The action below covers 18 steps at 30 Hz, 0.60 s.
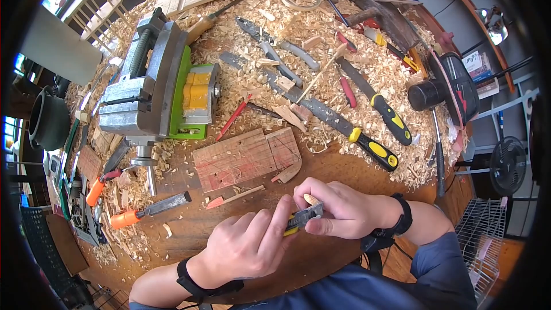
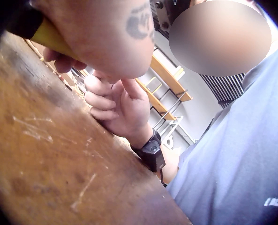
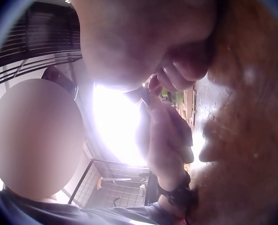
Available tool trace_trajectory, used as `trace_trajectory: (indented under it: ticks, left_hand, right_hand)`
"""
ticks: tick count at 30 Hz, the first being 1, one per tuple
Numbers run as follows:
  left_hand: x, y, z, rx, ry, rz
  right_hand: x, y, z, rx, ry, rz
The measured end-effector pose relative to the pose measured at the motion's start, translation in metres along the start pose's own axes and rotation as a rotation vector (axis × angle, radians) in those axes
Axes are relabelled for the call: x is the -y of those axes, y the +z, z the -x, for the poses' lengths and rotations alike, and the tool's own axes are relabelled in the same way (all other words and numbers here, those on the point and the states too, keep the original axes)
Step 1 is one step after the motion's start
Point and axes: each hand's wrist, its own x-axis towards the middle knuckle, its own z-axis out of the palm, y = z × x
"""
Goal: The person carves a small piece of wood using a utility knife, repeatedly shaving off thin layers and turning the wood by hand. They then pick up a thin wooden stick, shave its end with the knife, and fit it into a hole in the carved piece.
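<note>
Tool (image 1: 299, 219) gripped in our left hand (image 1: 244, 247), just nearer us than the red-marked board (image 1: 232, 161), and our right hand (image 1: 347, 209) pinches a small wooden piece (image 1: 311, 200) right by that metal head (image 1: 310, 213), same side of the board! Beyond the board, leftward, we've got the vise (image 1: 123, 106); rightward, a yellow-and-black handle (image 1: 377, 152).

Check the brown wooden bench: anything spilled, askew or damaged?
Pale curled wood shavings litter much of the bench, untidily; wood scraps partly cover the longer grey blade with the black-and-yellow handle. No damage stands out.
</note>
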Motion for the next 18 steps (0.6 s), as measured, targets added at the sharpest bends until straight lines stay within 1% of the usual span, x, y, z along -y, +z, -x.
trace_trajectory:
  ticks: [1, 3, 10, 12, 13, 15, 18]
  left_hand:
    - [-0.001, -0.003, -0.001, 0.0, 0.0, 0.0]
    - [-0.004, -0.009, -0.003, 0.092, -0.042, 0.041]
    - [-0.004, -0.009, -0.002, 0.114, -0.049, 0.024]
    - [0.0, 0.0, 0.001, 0.007, 0.004, -0.038]
    - [0.0, 0.001, 0.002, 0.006, 0.004, -0.038]
    - [0.0, 0.003, 0.002, -0.045, -0.028, -0.022]
    - [0.001, 0.001, 0.001, -0.041, -0.021, -0.018]
  right_hand:
    - [0.0, 0.0, 0.0, 0.0, 0.0, 0.0]
    - [-0.001, 0.0, 0.0, 0.003, 0.003, -0.001]
    - [-0.004, -0.002, 0.0, 0.026, -0.024, 0.051]
    - [-0.005, -0.001, 0.001, 0.019, -0.034, 0.056]
    - [-0.007, -0.001, 0.001, 0.019, -0.034, 0.056]
    - [-0.012, -0.002, 0.001, 0.034, -0.099, 0.092]
    - [-0.009, 0.0, 0.001, 0.024, -0.049, 0.048]
